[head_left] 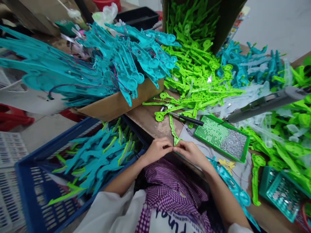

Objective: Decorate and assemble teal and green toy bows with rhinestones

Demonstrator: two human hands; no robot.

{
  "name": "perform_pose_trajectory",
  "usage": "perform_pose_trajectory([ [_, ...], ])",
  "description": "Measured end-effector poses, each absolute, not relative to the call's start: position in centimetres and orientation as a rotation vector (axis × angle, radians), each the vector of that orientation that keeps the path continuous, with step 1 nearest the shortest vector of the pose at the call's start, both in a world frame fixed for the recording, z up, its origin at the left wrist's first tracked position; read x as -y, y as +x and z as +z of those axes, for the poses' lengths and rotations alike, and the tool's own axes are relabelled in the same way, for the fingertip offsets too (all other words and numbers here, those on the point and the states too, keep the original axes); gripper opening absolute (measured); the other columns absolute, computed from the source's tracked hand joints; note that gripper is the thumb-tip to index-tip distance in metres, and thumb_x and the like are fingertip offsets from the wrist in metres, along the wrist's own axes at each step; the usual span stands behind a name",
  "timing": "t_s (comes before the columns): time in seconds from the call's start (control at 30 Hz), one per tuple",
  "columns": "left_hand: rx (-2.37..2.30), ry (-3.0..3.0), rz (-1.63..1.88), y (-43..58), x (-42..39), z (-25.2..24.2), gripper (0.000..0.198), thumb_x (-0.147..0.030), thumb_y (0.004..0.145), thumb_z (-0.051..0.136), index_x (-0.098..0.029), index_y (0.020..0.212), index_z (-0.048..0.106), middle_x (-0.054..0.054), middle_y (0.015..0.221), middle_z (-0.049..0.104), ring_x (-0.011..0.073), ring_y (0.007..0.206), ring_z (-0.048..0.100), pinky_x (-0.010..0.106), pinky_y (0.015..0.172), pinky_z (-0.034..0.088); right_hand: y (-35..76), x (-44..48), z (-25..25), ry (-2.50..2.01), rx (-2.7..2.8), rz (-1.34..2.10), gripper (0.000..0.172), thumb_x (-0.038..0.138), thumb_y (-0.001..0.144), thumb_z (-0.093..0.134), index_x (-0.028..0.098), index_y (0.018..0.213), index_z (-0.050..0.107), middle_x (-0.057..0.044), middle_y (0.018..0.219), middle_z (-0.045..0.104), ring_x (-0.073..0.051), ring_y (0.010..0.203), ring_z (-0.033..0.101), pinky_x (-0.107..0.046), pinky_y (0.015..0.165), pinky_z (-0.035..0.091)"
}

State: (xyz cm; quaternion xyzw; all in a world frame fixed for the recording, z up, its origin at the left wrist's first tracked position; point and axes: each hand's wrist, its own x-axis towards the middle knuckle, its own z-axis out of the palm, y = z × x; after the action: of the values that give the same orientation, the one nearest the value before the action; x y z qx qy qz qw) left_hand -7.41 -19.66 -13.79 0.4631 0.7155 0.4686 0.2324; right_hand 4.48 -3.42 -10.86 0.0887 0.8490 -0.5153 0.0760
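Note:
At the table's front edge, my left hand [159, 149] and my right hand [190, 152] meet with fingertips pinched together. Between them they hold the near end of a bright green plastic piece [173, 127], whose narrow part points away over the tabletop. Fingers hide the gripped end, and any small part there is too small to tell. Just beyond lies a black-handled tool [188, 119] among loose green pieces. A green tray [224, 137] of small metal parts sits right of my hands. A teal part [233, 184] with thin wires lies beside my right forearm.
Teal parts [116, 61] heap over a cardboard box [121, 103] at the left. Green pieces [194, 71] pile behind. A blue crate [31, 191] holds teal and green parts at lower left. A grey rod [267, 103] slants across the right, above small teal trays [283, 194].

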Motion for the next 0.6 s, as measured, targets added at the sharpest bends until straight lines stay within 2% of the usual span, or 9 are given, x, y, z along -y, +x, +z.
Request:
perform_pose_trajectory([
  [0.07,-1.747,1.121,1.257,-7.7,19.4,-14.2,0.028,-0.039,0.081,0.068,-0.014,0.070,0.069,0.001,0.067,0.063,0.0113,0.064,0.057,0.022,0.061,0.045,4.2,2.8,-11.6,0.155,-2.378,-1.681,0.039,0.053,0.088,0.051,0.018,0.075,0.062,0.002,0.063,0.056,-0.011,0.059,0.049,-0.023,0.055,0.036],
  [0.17,-1.598,0.988,1.223,-8.2,19.4,-14.8,0.034,-0.046,0.075,0.072,-0.012,0.067,0.069,0.000,0.062,0.061,0.0104,0.059,0.055,0.021,0.057,0.043,3.6,2.1,-12.3,0.105,-2.277,-1.759,0.040,0.053,0.087,0.053,0.017,0.077,0.065,0.003,0.064,0.057,-0.011,0.059,0.048,-0.022,0.056,0.037],
  [0.23,-1.684,1.031,1.236,-8.7,19.5,-14.7,0.031,-0.045,0.075,0.073,-0.013,0.078,0.072,0.002,0.072,0.064,0.0105,0.061,0.056,0.021,0.059,0.044,3.1,1.7,-12.4,0.185,-2.325,-1.726,0.038,0.052,0.084,0.056,0.017,0.080,0.067,0.002,0.065,0.058,-0.010,0.058,0.047,-0.022,0.056,0.036],
  [0.33,-1.905,1.190,1.252,-10.4,18.9,-14.4,0.033,-0.040,0.085,0.065,-0.019,0.110,0.069,0.005,0.094,0.066,0.0104,0.066,0.057,0.024,0.065,0.047,1.7,0.8,-12.4,0.416,-2.457,-1.748,0.037,0.052,0.081,0.060,0.016,0.083,0.069,0.001,0.065,0.059,-0.011,0.056,0.046,-0.023,0.054,0.034],
  [0.43,-2.132,1.364,1.239,-12.8,17.2,-15.2,0.030,-0.032,0.093,0.052,-0.020,0.117,0.065,0.008,0.104,0.066,0.0163,0.088,0.062,0.030,0.082,0.050,-0.6,0.0,-13.2,0.563,-2.648,-1.726,0.031,0.045,0.083,0.057,0.017,0.084,0.069,0.000,0.067,0.061,-0.013,0.060,0.050,-0.024,0.058,0.037],
  [0.5,-2.244,1.507,1.170,-14.1,15.9,-16.5,0.029,-0.025,0.094,0.049,-0.018,0.118,0.064,0.011,0.116,0.063,0.0212,0.108,0.058,0.037,0.094,0.047,-2.3,-0.2,-14.4,0.668,-2.765,-1.584,0.024,0.037,0.083,0.055,0.017,0.083,0.068,-0.001,0.069,0.062,-0.014,0.064,0.053,-0.025,0.062,0.038],
  [0.6,-2.301,1.658,1.019,-15.2,15.2,-18.8,0.033,-0.019,0.094,0.048,-0.016,0.124,0.060,0.014,0.126,0.060,0.0243,0.116,0.055,0.044,0.099,0.044,-4.1,-0.3,-16.6,0.824,-2.788,-1.474,0.023,0.034,0.081,0.052,0.017,0.082,0.068,-0.003,0.072,0.066,-0.016,0.068,0.056,-0.026,0.064,0.040],
])
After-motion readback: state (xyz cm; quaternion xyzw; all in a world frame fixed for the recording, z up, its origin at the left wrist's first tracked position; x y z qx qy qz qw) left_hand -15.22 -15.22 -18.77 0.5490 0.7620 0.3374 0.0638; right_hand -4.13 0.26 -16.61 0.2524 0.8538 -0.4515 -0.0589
